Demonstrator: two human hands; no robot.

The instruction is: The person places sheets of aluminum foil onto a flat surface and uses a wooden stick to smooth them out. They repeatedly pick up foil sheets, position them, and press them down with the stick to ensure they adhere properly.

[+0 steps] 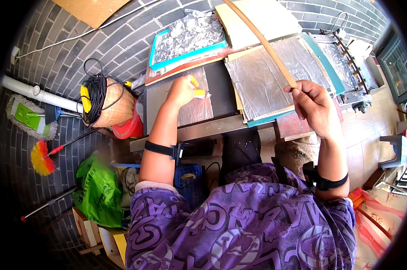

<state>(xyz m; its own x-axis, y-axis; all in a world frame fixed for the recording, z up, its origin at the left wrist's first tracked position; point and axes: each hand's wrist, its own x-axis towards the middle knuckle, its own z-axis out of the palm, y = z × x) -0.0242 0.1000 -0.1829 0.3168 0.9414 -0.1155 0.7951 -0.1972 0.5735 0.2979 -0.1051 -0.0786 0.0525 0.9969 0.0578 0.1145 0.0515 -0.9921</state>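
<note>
My left hand [183,90] is over a silvery foil sheet [193,113] on the dark work surface. It wears yellow covers on its fingertips, which pinch a small crumpled scrap of foil [207,95]. My right hand [313,104] grips the near end of a long, thin wooden strip [269,47]. The strip slants away over a stack of foil sheets [262,84] and out past the top edge of view. Pale sheets and a teal corrugated board [271,118] show beneath that stack.
A blue-rimmed tray [186,55] full of foil scraps stands at the back, beside a pale board [257,20]. Right of the stack is a metal apparatus [353,67]. On the left are a basket [117,101] with coiled black cable [97,96] and a red bucket [131,125].
</note>
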